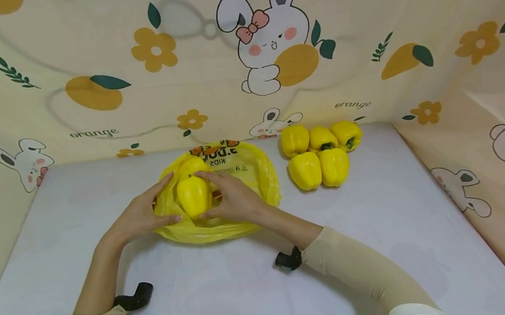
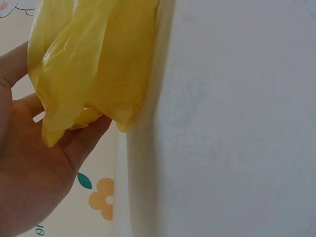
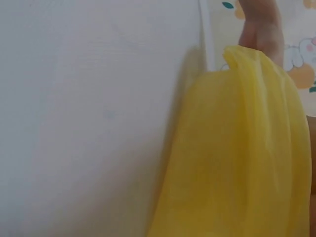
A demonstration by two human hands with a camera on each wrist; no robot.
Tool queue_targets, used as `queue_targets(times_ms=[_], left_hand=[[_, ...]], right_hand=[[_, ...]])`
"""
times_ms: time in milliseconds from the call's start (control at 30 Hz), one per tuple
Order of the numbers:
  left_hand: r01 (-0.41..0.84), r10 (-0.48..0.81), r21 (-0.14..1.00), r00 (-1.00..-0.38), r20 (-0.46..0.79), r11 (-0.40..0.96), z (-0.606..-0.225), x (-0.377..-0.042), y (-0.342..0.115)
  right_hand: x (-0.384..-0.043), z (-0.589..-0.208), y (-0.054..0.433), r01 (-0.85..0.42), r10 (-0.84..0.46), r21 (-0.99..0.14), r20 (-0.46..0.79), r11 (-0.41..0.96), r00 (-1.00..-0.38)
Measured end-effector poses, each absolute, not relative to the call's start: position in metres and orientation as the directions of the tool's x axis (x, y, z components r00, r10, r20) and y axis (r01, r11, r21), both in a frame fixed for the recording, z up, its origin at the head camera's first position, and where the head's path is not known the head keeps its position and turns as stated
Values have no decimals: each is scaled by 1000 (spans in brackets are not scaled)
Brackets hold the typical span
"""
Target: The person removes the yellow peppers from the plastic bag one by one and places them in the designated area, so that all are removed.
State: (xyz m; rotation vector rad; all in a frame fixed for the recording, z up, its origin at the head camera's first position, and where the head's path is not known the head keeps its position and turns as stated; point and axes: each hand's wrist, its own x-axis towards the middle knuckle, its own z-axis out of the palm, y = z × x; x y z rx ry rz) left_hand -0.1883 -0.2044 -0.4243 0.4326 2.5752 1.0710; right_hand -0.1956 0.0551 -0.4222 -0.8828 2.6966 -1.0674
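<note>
**Right hand pinches yellow pepper over the bag's mouth**

The right hand point(image 1: 234, 196) pinches a yellow pepper point(image 1: 193, 197) between thumb and fingers, at the left side of an opened yellow bag point(image 1: 215, 234). The left grip is spread: thumb and forefinger of the left hand point(image 1: 141, 213) stand wide apart around the bag's left rim. A second pepper point(image 1: 196, 165) shows just behind the held one, partly hidden by it.

The bag stands left of the desk's centre, towards the far edge; dark print marks its back wall. Right of it, across a bare strip of desk point(image 1: 233, 298), five more peppers point(image 1: 334, 167) cluster near the far right corner, three behind two. The patterned backdrop point(image 1: 205, 89) rises along the far edge. In both wrist views, yellow film blocks sight of the pepper.
</note>
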Motion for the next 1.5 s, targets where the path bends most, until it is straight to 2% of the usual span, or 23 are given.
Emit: queue_targets(times_ms=[300,467,667,967,1500], left_hand=[[139,387,723,-903,-188,676,-429,-182,-204],[159,394,723,-904,-167,672,-429,-187,-202],[172,397,715,-904,-159,678,-426,-191,-202],[134,373,721,-909,-183,680,-425,-187,-203],[122,366,720,-910,-193,683,-424,-188,-204]], right_hand=[[-192,-419,74,-389,-523,-768,83,508,-848],[-198,-415,91,-375,-513,-829,127,416,-849],[-203,-410,108,-387,-508,-849,170,360,-845],[-205,-399,131,-390,-506,-848,174,359,-845],[-206,-385,180,-358,-430,-842,171,404,-887]])
